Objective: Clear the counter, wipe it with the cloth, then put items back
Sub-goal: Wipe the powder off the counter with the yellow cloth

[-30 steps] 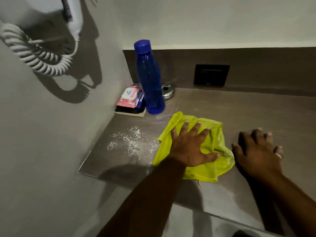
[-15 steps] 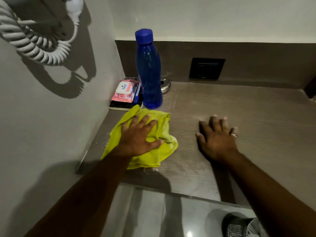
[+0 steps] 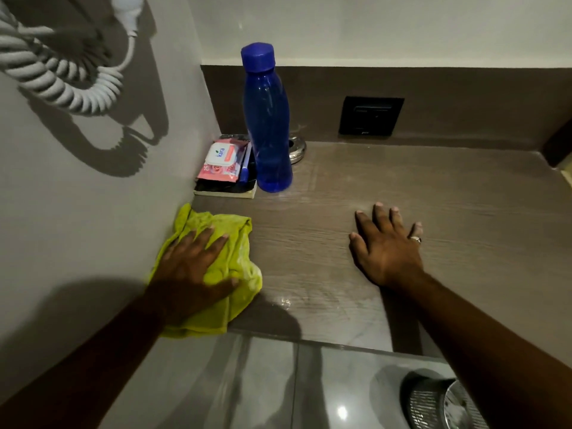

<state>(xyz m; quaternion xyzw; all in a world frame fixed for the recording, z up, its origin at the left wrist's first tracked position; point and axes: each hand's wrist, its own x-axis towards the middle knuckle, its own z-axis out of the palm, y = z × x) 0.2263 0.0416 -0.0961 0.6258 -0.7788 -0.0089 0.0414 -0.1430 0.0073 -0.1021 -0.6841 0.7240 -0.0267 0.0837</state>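
A yellow-green cloth [image 3: 238, 239] lies crumpled at the counter's front left corner, against the side wall. My left hand [image 3: 195, 267] presses flat on it with fingers spread. My right hand [image 3: 387, 246], with a ring on one finger, rests palm down on the brown wood-grain counter [image 3: 464, 212], holding nothing. A tall blue bottle [image 3: 266, 119] stands upright in the back left corner. Beside it a pink wipes pack [image 3: 223, 159] and a blue pen [image 3: 245, 167] lie on a dark notebook [image 3: 226, 190].
A small metal dish [image 3: 297, 150] sits behind the bottle. A black socket plate [image 3: 371, 116] is set in the backsplash. A white coiled cord [image 3: 62, 78] hangs on the left wall. Below the counter edge are grey floor tiles and a metal bin [image 3: 439, 404].
My left hand has slid the cloth leftward across the counter to the wall, over the spilled white powder, which no longer shows. My right hand stays flat on the counter.
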